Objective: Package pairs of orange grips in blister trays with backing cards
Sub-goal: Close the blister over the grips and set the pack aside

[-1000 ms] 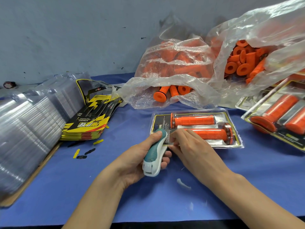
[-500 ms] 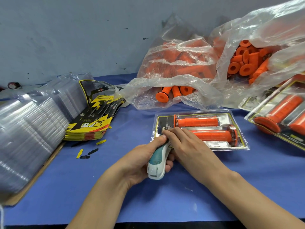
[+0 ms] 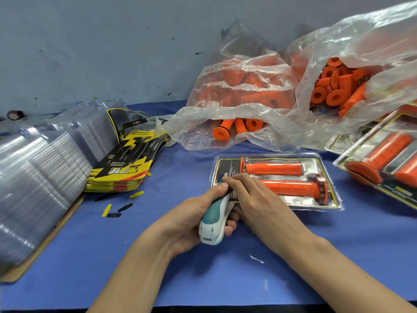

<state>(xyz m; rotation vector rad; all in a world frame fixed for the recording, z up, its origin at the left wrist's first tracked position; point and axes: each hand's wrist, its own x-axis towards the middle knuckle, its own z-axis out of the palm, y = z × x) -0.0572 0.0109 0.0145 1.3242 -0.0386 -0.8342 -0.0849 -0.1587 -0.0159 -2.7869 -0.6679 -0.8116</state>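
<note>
Head view, looking down at a blue counter (image 3: pixel 338 245). In the middle lies the blister tray (image 3: pixel 325 201), flat, its long side running left to right. Two orange grips sit inside, both lying left to right and parallel: the far grip (image 3: pixel 273 168) has its flange at the left end, the near grip (image 3: pixel 293 188) has its flange at the right end. A dark backing card (image 3: pixel 228 167) with a yellow border shows at the tray's left end.

The left hand (image 3: pixel 191 219) grips a teal-and-white stapler (image 3: pixel 214 220), fingers wrapped round its body and thumb pressed along the top, its nose aimed far and right at the tray's near-left corner. The right hand (image 3: pixel 252 199) rests on that same corner, fingers together and laid flat on the plastic, fingertips just beside the stapler's nose.

To the left, a fanned stack of yellow-and-black cards (image 3: pixel 126 168), with a big pile of clear empty trays (image 3: pixel 40 177) further left. A few yellow and black paper scraps (image 3: pixel 117 210) lie near the stack. At the far side, two clear plastic bags (image 3: pixel 248 91) full of loose orange grips, open ends facing near. At the right edge, a finished pack (image 3: pixel 383 159) lies tilted, its grips pointing far-right.
</note>
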